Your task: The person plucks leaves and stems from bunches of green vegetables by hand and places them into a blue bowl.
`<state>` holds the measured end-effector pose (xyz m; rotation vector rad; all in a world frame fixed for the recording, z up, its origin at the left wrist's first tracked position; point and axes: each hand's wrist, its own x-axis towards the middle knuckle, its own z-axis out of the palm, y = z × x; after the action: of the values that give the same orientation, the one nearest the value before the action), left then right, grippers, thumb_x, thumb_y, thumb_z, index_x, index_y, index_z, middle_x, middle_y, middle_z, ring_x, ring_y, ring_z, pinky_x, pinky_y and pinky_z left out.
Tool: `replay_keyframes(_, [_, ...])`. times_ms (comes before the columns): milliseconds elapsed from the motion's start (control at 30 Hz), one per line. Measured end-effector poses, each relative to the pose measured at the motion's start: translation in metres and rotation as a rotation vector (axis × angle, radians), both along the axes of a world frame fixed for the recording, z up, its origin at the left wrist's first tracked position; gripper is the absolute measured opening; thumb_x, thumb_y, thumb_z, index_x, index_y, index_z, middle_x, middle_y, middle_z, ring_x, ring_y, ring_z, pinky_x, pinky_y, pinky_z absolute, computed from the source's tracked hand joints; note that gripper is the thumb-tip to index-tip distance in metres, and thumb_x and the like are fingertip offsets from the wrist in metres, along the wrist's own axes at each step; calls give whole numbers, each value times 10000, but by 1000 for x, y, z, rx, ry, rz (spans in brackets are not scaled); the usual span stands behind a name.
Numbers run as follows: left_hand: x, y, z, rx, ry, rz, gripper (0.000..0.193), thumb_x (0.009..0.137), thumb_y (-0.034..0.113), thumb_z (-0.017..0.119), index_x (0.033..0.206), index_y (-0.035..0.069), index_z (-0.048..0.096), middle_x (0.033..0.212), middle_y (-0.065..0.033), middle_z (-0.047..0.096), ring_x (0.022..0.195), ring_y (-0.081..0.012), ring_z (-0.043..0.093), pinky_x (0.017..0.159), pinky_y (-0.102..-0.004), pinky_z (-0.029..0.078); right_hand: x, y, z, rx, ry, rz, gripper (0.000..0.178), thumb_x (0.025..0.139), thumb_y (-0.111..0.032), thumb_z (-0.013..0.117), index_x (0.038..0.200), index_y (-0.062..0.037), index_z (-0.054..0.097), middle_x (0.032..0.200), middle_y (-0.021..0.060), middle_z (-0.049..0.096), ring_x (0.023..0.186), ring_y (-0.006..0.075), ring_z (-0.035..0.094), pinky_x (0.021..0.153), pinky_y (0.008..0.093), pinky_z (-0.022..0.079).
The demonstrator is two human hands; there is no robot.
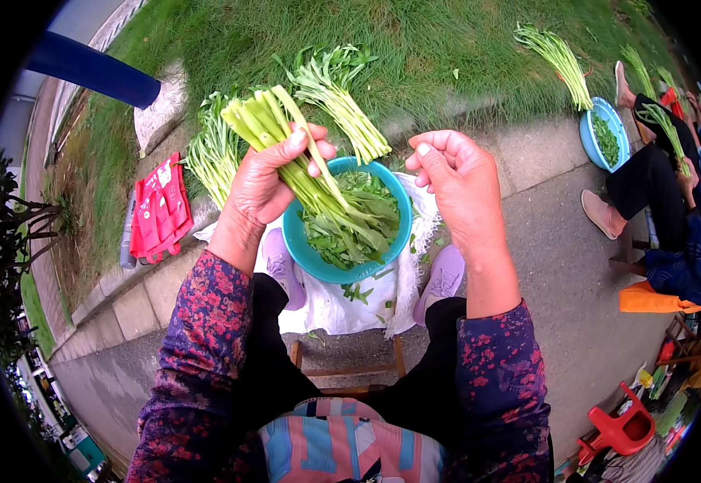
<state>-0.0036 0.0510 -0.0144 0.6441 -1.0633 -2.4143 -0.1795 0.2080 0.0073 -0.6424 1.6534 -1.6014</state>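
My left hand (274, 165) is closed around a bunch of leafy green stalks (318, 181). The pale cut ends point up and left, and the leaves hang over a teal basin (405, 233). One stalk lies a little apart from the rest, under my left thumb. Torn green leaves (330, 245) fill much of the basin. To the right of the basin, in the air, my right hand (455, 165) has its fingers curled in and the thumb close to the index finger. Nothing shows between them.
A white cloth (318, 314) with leaf scraps lies under the basin, between my purple shoes. Two bundles of stalks (342, 109) (214, 153) rest on the grass edge. A red bag (161, 209) lies at left. At right, another person sits by a blue basin (622, 133); a red stool (620, 427) stands lower right.
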Motion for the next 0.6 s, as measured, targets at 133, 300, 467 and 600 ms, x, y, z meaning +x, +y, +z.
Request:
replay_keyframes(133, [12,-21,3,71,176,86,225,890,197,572,1052,42,588,886,-72,597,687,-146,485,759,-331,418,1,1,-4,48,85,29,133,876,-105,554,923,11,601,755,31,616,627,57,522,578,200,426])
replay_keyframes(300, [21,-36,9,62,300,144,217,912,198,540,1072,61,592,827,-37,559,641,-114,401,647,-270,327,1,0,-14,24,250,-15,133,834,-108,565,816,20,593,654,60,613,569,84,551,530,256,442])
replay_keyframes(467, [28,-40,13,71,307,149,190,910,200,544,1025,57,594,746,-13,502,612,-112,368,624,-266,309,4,-2,-14,38,364,2,206,854,-178,574,783,15,585,601,69,590,522,115,543,500,280,430])
replay_keyframes(600, [24,-30,11,-16,32,144,226,885,203,591,1003,10,591,770,-38,565,615,-109,443,678,-274,384,7,0,2,198,275,173,257,898,-224,546,779,0,585,590,89,582,515,141,547,501,302,435])
